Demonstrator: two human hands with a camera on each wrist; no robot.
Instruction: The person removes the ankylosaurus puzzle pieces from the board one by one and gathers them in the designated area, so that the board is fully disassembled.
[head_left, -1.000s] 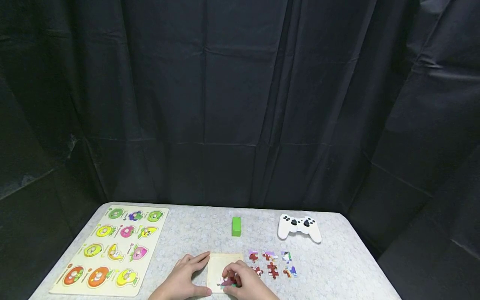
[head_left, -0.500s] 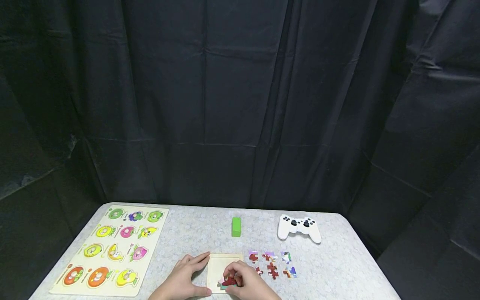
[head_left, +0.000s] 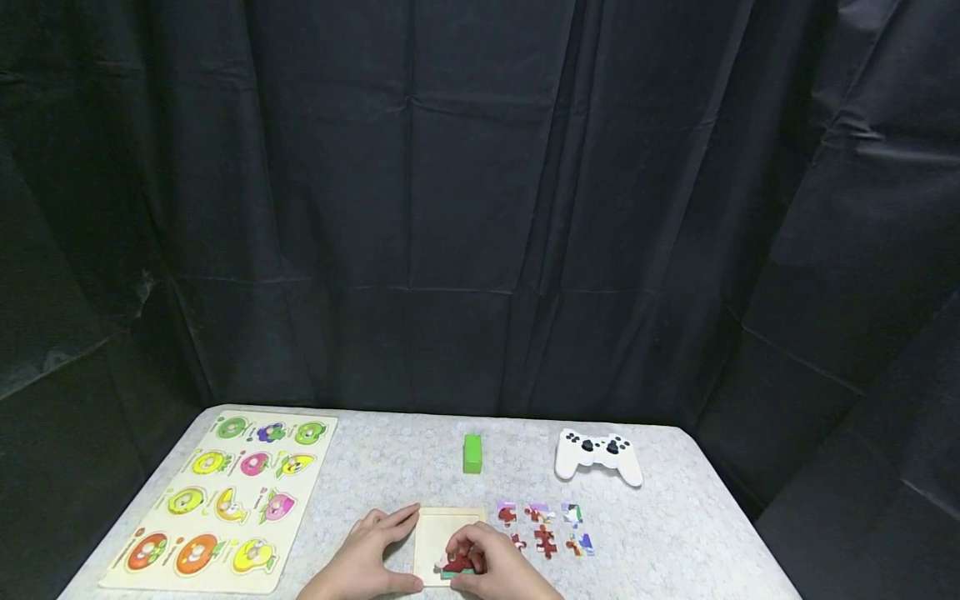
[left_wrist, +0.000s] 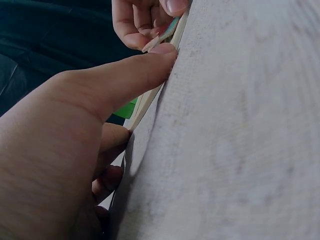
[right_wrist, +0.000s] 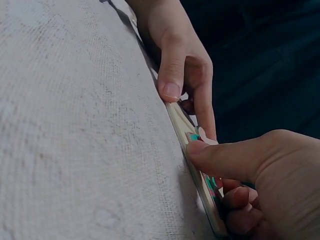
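A shallow pale wooden puzzle tray [head_left: 438, 525] lies at the table's front. Along its left edge rests my left hand [head_left: 363, 557], index finger near the far corner and thumb [left_wrist: 160, 56] near the front corner, both fairly straight. Over the tray's front right part, my right hand [head_left: 498, 562] pinches a red and teal jigsaw piece [head_left: 456, 564] between thumb and fingers. That piece [left_wrist: 169, 32] is tilted against the tray in the left wrist view. Teal and red patches also show under the right thumb [right_wrist: 220, 157]; whether they belong to one piece or more, I cannot tell.
Several loose jigsaw pieces [head_left: 546, 540] lie right of the tray. Behind it stands a green block [head_left: 472, 454]. A white game controller [head_left: 597, 457] sits at the back right. A fruit picture board [head_left: 243, 533] covers the table's left side. Black cloth hangs behind.
The jigsaw piece under my right fingers has tilted, showing more red and a teal edge. My right hand has shifted very slightly; the left hand stays where it was.
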